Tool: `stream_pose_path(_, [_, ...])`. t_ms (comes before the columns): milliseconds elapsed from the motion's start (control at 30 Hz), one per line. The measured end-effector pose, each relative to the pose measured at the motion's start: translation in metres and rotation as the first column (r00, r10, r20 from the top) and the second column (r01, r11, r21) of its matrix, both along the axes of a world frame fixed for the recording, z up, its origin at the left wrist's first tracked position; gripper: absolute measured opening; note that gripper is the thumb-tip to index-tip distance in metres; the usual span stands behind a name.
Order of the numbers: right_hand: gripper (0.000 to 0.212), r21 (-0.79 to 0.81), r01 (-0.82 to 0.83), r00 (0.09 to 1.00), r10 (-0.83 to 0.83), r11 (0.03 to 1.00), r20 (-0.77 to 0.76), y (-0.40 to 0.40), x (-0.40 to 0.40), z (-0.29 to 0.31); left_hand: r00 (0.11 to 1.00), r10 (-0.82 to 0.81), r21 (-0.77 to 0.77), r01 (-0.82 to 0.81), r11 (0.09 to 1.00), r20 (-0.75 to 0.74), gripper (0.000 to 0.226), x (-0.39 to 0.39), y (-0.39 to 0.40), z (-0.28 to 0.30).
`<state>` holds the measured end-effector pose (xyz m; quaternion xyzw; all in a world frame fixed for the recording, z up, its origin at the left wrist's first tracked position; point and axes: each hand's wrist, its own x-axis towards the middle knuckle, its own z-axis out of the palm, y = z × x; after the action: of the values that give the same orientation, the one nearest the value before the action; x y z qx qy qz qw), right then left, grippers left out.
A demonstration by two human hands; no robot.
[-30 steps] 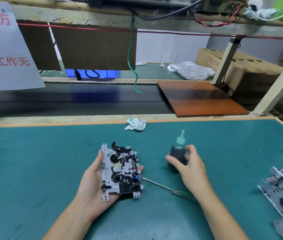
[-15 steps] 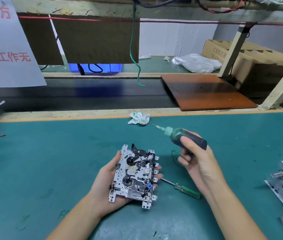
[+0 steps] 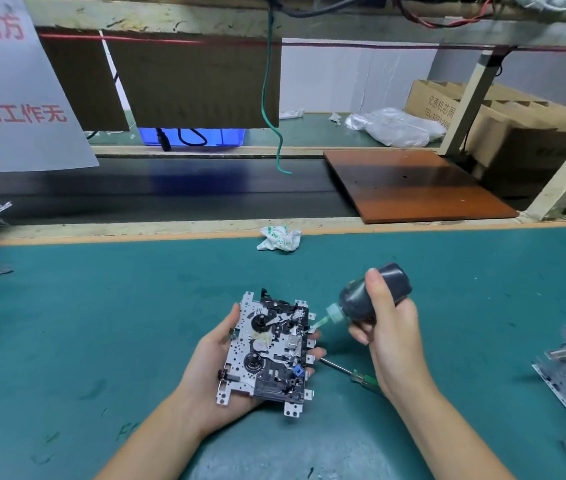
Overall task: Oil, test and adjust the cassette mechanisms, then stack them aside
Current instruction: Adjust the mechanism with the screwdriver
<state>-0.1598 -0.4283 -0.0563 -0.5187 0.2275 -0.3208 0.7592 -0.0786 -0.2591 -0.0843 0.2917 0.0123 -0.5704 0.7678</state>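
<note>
Head view: left hand cradles the cassette mechanism on its palm; right hand grips the tilted oil bottle, nozzle touching the mechanism's right edge; screwdriver lies under the right hand.

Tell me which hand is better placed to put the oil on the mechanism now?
The right hand: it grips the oil bottle, tilted with its nozzle at the mechanism right edge. The left hand is busy holding the mechanism from beneath.

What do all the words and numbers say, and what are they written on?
"前方", cut off at the left: top red line on the white paper sign.
"与工作无", cut off too: its lower red line.
"亿惠机芯周": cardboard box.
"TEL 1371206", running out of sight: same box.
Crumpled wrapper: green print unreadable.
</note>
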Motion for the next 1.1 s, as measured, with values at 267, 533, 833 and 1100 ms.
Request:
stream_pose_path(267, [0.037, -0.076, -0.033, 0.999, 0.033, 0.997, 0.001, -0.0006, 0.0002, -0.0037, 1.0, -0.008, -0.025, 0.008, 1.0, -0.007, 0.067, 0.0008, 0.0003, -0.0016])
stream_pose_path(533, [0.041, -0.121, -0.031, 1.0, 0.03, 0.992, -0.011, -0.0009, -0.0004, -0.0045, 1.0, -0.027, -0.033, 0.027, 0.999, 0.002, 0.063, 0.001, 0.0007, -0.0018])
stream_pose_path(833, [0.031, -0.133, -0.027, 1.0, 0.028, 0.991, 0.005, -0.0012, -0.0001, -0.0065, 1.0, -0.026, -0.038, 0.026, 0.999, -0.006, 0.065, 0.0012, 0.0005, -0.0024])
stream_pose_path(1100, [0.032, -0.171, -0.042, 0.999, 0.045, 0.984, 0.018, -0.0011, -0.0025, -0.0077, 1.0, -0.017, -0.045, 0.018, 0.999, 0.016, 0.063, 0.0021, 0.002, -0.0025])
